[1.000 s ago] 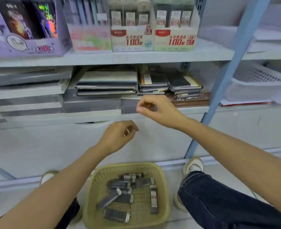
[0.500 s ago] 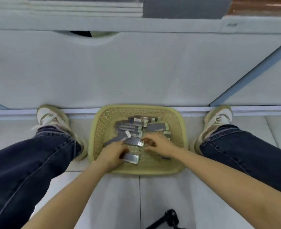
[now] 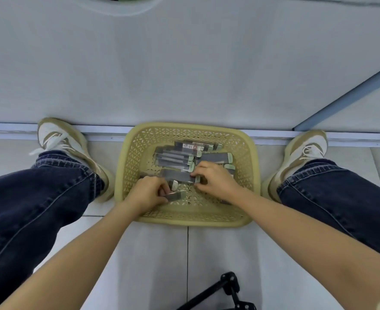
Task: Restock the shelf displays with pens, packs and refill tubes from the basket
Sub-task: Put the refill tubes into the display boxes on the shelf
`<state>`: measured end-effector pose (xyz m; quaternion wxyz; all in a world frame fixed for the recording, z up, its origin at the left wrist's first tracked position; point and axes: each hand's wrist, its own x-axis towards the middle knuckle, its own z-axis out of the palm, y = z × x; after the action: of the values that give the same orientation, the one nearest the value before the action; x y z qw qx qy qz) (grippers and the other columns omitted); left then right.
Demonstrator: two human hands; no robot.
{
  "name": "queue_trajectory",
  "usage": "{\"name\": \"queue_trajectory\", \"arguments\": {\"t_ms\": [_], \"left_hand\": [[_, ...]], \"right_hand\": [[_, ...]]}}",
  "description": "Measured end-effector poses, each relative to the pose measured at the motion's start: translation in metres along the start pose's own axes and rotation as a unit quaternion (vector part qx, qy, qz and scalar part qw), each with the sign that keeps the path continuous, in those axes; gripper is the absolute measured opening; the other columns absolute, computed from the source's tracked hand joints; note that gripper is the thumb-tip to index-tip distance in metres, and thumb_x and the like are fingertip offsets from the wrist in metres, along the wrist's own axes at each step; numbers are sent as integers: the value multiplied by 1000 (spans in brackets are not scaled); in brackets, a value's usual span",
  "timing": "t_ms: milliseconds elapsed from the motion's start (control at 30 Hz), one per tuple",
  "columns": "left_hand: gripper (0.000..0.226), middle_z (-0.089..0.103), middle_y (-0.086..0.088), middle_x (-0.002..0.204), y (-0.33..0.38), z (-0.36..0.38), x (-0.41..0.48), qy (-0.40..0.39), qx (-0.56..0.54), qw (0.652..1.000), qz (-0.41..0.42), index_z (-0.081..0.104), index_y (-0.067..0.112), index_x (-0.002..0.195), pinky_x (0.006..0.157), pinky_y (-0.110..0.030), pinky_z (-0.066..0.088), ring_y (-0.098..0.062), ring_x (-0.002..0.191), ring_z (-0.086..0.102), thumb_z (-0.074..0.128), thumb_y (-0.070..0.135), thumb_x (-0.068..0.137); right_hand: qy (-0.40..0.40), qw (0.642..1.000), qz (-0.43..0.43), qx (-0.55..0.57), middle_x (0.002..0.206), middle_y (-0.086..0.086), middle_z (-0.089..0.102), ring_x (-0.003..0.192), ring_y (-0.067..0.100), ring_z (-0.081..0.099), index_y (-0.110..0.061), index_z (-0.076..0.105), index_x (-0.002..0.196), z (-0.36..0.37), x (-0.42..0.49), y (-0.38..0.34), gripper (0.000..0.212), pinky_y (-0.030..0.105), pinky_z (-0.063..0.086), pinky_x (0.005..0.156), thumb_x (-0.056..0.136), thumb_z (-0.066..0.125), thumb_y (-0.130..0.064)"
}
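Note:
A yellow-green lattice basket [image 3: 131,162] stands on the floor between my feet. It holds several grey refill packs [image 3: 173,156] with pale green caps. Both hands are inside the basket. My left hand [image 3: 147,193] grips one grey pack [image 3: 175,195] near the basket's front. My right hand [image 3: 216,181] pinches the capped end of another grey pack [image 3: 176,176] lying across the middle. More packs lie loose at the back of the basket.
My legs in dark jeans and tan-white shoes [image 3: 66,144] [image 3: 305,151] flank the basket. The white base panel of the shelf [image 3: 184,63] rises just behind it, with a blue upright [image 3: 350,97] at the right. A black tripod leg [image 3: 224,289] lies on the floor tiles near me.
A second ago both hands were raised at the shelf; the view then dropped to the basket. Since half a second ago both hands have closed their fingers on packs.

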<state>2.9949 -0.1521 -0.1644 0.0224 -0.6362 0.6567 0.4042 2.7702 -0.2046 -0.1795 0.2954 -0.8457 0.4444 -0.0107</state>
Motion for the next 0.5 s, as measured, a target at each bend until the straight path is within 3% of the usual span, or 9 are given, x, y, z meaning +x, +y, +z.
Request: {"name": "queue_trajectory", "arguments": {"t_ms": [133, 333, 400, 500], "left_hand": [[15, 69, 1, 80, 6, -9, -2, 29, -147, 989, -12, 73, 14, 86, 65, -12, 47, -10, 74, 61, 81, 9, 75], [21, 70, -11, 97, 26, -27, -5, 91, -348, 932, -40, 68, -2, 107, 66, -6, 47, -11, 80, 62, 68, 3, 87], [22, 70, -10, 104, 31, -28, -8, 84, -371, 924, -38, 68, 2, 114, 68, -6, 47, -10, 82, 62, 60, 7, 93], [28, 69, -23, 106, 41, -22, -12, 35, -394, 918, -37, 67, 0, 112, 74, -27, 47, -22, 82, 60, 48, 16, 101]], "right_hand": [[-2, 999, 9, 44, 105, -7, 63, 93, 9, 57, -18, 70, 112, -28, -7, 11, 21, 28, 49, 89, 94, 59, -20], [36, 991, 29, 124, 95, -1, 69, 83, 20, 65, -15, 67, 105, -78, -11, 18, 17, 44, 53, 78, 99, 51, -17], [18, 988, 12, 156, 93, -8, 66, 84, 10, 63, -15, 67, 103, -86, -12, 12, 16, 38, 53, 78, 99, 51, -16], [4, 980, -7, 199, 86, -20, 63, 78, -4, 60, -17, 68, 103, -84, -16, -7, 14, 16, 46, 73, 97, 55, -15]]}}
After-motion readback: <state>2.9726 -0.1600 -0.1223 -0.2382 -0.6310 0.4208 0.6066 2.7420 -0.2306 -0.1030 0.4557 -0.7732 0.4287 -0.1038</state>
